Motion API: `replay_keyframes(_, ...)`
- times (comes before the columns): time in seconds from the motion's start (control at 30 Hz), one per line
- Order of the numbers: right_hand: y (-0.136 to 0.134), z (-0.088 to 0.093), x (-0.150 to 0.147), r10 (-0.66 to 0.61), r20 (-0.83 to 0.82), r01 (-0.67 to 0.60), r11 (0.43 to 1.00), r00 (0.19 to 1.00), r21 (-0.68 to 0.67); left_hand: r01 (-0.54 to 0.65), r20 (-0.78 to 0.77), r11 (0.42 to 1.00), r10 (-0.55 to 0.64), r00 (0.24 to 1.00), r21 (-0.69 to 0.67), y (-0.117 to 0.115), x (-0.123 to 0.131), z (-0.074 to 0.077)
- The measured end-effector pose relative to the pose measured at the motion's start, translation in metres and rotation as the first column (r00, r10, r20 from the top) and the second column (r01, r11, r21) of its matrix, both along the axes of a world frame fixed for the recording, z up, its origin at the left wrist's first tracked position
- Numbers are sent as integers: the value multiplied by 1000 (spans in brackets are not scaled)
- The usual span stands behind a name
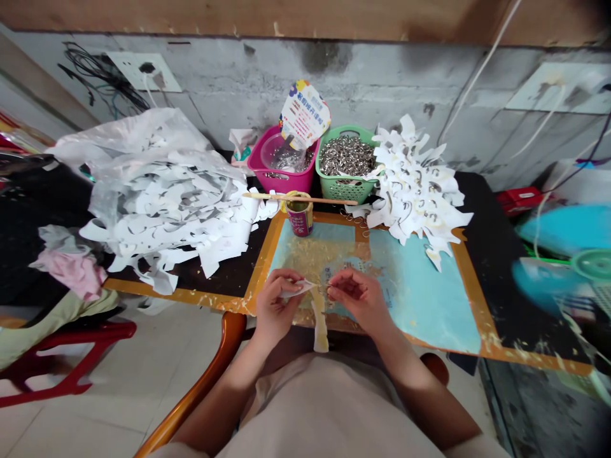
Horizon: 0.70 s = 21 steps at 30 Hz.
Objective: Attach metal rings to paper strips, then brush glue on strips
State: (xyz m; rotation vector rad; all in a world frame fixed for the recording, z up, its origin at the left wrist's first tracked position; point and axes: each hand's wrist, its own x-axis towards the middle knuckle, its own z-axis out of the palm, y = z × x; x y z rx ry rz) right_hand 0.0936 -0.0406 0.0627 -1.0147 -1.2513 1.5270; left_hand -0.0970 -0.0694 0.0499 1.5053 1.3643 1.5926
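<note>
At twelve o'clock, a magenta basket [280,162] sits beside a green basket [342,184] of silver rings [346,156]. The blue mat [424,292] has an orange border and yellowish smears. A white strip [319,324] lies at six o'clock, white cutouts [165,203] at ten, and a pink cloth [71,270] at nine.

Stained concrete wall [305,83] under a wooden beam [305,16]
White outlet plates [554,89] and trailing cables [100,83] on the wall; pale tiled floor [95,394] below, red stool [102,329] at left.

Hands [274,302] at paper strip [319,327] above blue mat [420,286]
</note>
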Motion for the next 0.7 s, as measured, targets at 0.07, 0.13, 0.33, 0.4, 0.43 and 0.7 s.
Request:
replay_keyframes(0.07,-1,1,4,-17,42,15,999,999,42,49,-10,999,-49,999,19,0,-3,-7)
replay_keyframes(0.13,0,4,7,-17,32,15,999,999,44,85,10,996,-85,996,2,0,-5,-12)
replay_keyframes(0.33,3,13,-8,27,-115,-35,997,993,-66,92,62,995,-89,994,-41,-5,-1,-12)
replay_keyframes(0.4,3,15,-16,1,-120,-14,994,993,-105,90,40,995,-89,995,-30,-5,0,-11)
replay_keyframes(0.43,3,15,-18,-17,-115,3,992,993,-127,89,29,996,-88,996,-19,-6,0,-10)
replay_keyframes(0.7,-2,8,-17,-22,-50,8,961,999,-277,38,-7,998,-38,999,40,-9,-1,-12)
